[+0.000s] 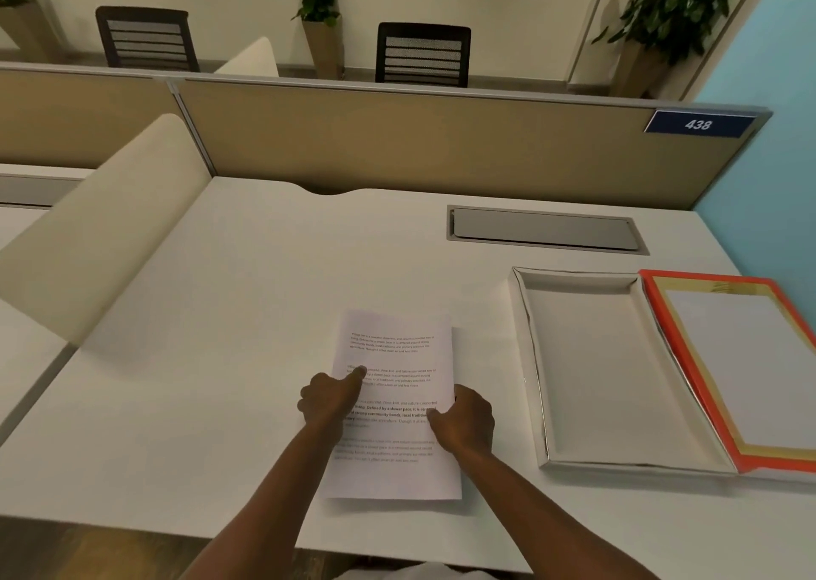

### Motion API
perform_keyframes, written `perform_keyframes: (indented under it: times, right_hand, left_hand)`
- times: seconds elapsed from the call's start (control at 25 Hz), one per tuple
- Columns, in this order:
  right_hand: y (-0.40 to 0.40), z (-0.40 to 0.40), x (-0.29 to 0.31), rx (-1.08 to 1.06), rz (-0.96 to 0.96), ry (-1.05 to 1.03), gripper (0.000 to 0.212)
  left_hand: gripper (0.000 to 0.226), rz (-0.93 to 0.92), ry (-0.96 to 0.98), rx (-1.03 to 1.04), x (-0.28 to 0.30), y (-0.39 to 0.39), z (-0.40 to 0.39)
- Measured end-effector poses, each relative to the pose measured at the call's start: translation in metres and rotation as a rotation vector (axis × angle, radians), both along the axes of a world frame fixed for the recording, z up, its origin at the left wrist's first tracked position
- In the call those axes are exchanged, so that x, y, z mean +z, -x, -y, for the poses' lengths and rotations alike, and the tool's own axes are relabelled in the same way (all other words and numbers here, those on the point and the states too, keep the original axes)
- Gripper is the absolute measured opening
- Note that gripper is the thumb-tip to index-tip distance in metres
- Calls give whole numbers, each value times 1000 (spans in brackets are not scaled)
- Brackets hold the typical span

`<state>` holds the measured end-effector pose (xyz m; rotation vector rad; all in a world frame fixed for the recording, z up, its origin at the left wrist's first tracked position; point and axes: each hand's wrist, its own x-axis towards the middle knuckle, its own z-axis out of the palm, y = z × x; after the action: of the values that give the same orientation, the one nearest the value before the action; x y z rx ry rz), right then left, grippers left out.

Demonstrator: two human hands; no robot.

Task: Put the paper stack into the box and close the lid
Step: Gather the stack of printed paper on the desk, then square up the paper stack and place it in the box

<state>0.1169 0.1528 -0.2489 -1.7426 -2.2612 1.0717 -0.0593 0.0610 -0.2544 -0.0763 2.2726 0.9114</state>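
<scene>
Left to right along the bench [221,358]:

- Left hand [329,398]: laid on the left edge of the paper stack [397,407], index finger stretched out onto the top sheet, other fingers curled. Nothing is gripped; the sheet is only pressed.
- Paper stack: flat on the bench, near the front edge, roughly mid-width. Printed side is up. Thickness cannot be judged.
- Right hand [463,418]: set on the right edge of the stack, fingers bent at the edge. Whether they are tucked under the sheets cannot be told.
- Box [530,358]: open and empty, toward the right end of the bench, well apart from the stack.
- Lid [689,358]: orange-rimmed, laid open just beside the box on its right; hinged or loose cannot be told.

Step judged: the stack is being squared and grasped, pickup not yet done. Next move calls for both edges to be pinched, sheets kept aligned, then carried right and lowered flat inside the box walls. Lid closing is left for last.
</scene>
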Motion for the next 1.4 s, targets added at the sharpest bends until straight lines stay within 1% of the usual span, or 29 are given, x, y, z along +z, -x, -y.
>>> perform_keyframes:
  times: [0.28,0.32,0.48,0.6,0.72,0.92,1.0,1.04,1.12,1.16,1.2,1.24,1.28,1.32,1.4]
  right_hand:
    - [0,-1,-9,-11,-7,-21,42]
    - [-1,-1,-11,-13,-11,-25,43]
    - [-2,-3,-17,-18,-19,-24,47]
    - [-2,-5,-22,-24,-30,-5,48]
    - [-3,-8,-25,-50,-64,16,43]
    - [-10,-10,-24,-83,-170,80,37]
    - [-15,-17,-19,-117,-243,142,39]
    - [-17,-22,-14,-151,-289,181,47]
    - [-20,-34,5,-227,-435,345,77]
    - [-21,-41,18,-245,-567,477,86]
    - [-23,-48,33,-219,-722,617,84]
    - [-25,-55,47,-160,-849,719,74]
    - [-28,-60,62,-88,-930,758,60]
    - [-31,-63,78,-31,-959,730,48]
    - [-38,-63,101,-5,-955,532,39]
  left_hand:
    - [80,-16,26,-24,2,-6,-2]
    - [78,1,2,-25,2,-6,-1]
    - [54,86,-98,-31,7,7,1]
    - [48,196,-170,-78,14,24,4]
    - [43,306,-247,-201,25,31,0]
    - [34,307,-390,-218,37,16,-6]
    - [31,286,-429,-252,44,12,-2]
    - [29,281,-462,-272,50,10,1]
    - [26,263,-549,-342,62,5,9]
    - [26,251,-597,-380,68,2,13]
    - [26,237,-645,-415,75,-1,16]
    - [27,220,-691,-438,83,-5,19]
    - [25,195,-728,-451,91,-7,20]
    - [23,161,-758,-461,97,-8,20]
    - [24,54,-793,-503,107,-7,18]
